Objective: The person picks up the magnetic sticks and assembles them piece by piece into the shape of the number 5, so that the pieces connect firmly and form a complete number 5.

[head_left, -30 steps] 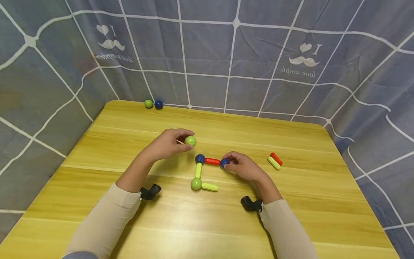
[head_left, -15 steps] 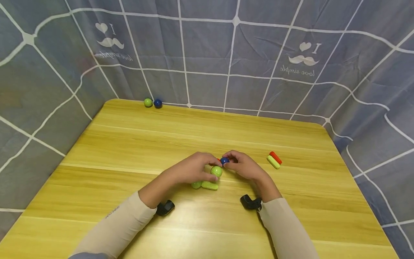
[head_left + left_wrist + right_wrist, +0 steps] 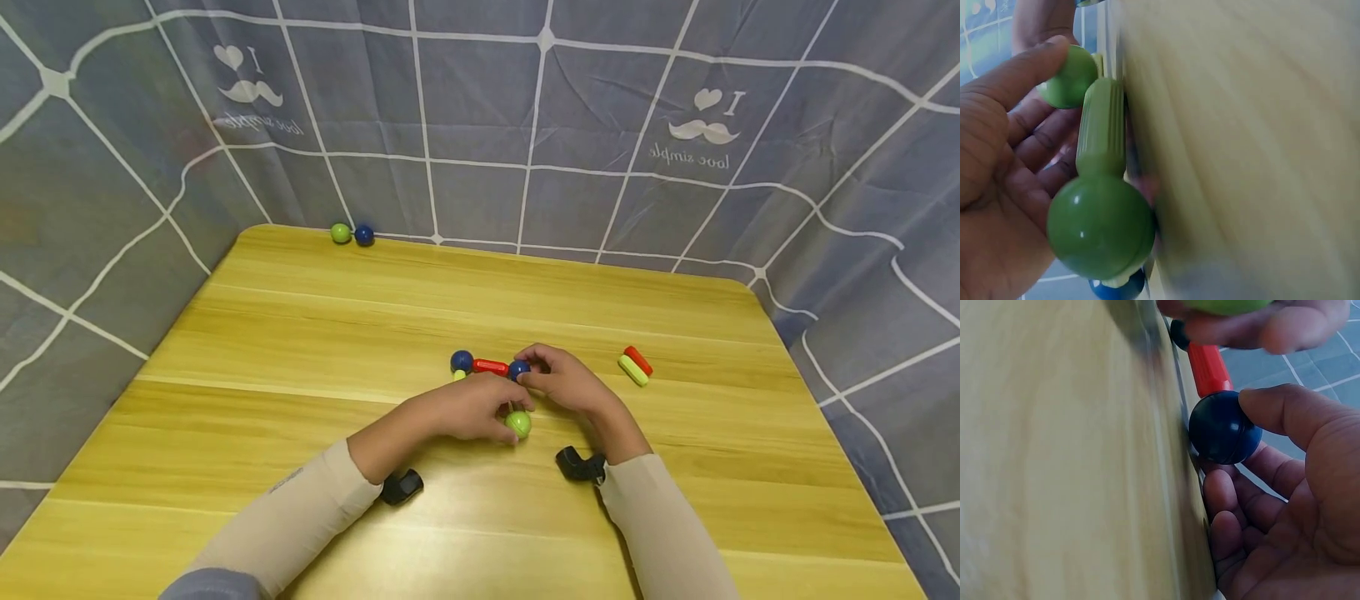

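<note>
My left hand (image 3: 474, 407) pinches a green ball (image 3: 518, 425) between thumb and fingers, low over the table. In the left wrist view, this ball sits at the far end of a ribbed yellow-green rod (image 3: 1102, 128); I cannot tell whether they are joined. A larger-looking green ball (image 3: 1100, 228) is on that rod's near end, hidden by my hand in the head view. My right hand (image 3: 564, 382) grips a blue ball (image 3: 519, 371) at one end of a red rod (image 3: 491, 367). The rod's other end meets a second blue ball (image 3: 462, 361), with a yellow-green rod (image 3: 460, 376) mostly covered below it.
A loose red rod (image 3: 639, 360) and a yellow-green rod (image 3: 633, 371) lie side by side to the right. Another green ball (image 3: 341, 233) and blue ball (image 3: 363, 235) rest at the table's back left edge. A grey curtain (image 3: 480, 100) surrounds the wooden table (image 3: 300, 317).
My left hand has carried its green ball rightward and toward me, from behind the joined pieces to the near rod's free end. My right hand stays on the blue ball.
</note>
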A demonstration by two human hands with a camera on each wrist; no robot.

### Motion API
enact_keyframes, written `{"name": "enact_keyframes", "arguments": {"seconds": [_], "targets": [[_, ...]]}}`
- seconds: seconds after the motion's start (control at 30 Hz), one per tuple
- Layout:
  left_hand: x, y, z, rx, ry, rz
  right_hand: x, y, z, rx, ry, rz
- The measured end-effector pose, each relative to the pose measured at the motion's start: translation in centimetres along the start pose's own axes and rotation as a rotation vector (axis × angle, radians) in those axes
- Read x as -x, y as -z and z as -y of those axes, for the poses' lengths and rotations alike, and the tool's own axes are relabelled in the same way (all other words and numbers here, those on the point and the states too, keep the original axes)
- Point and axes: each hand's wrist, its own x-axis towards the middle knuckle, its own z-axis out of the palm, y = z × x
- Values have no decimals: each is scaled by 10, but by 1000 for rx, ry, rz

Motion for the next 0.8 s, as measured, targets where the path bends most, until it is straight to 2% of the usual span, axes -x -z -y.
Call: {"name": "enact_keyframes", "arguments": {"seconds": [0.37, 0.8], "targets": [[-2, -4, 4, -44, -22, 15, -2, 0, 0, -5, -29, -7], [3, -2, 6, -55, -8, 70, -3, 1, 0, 2, -31, 1]]}}
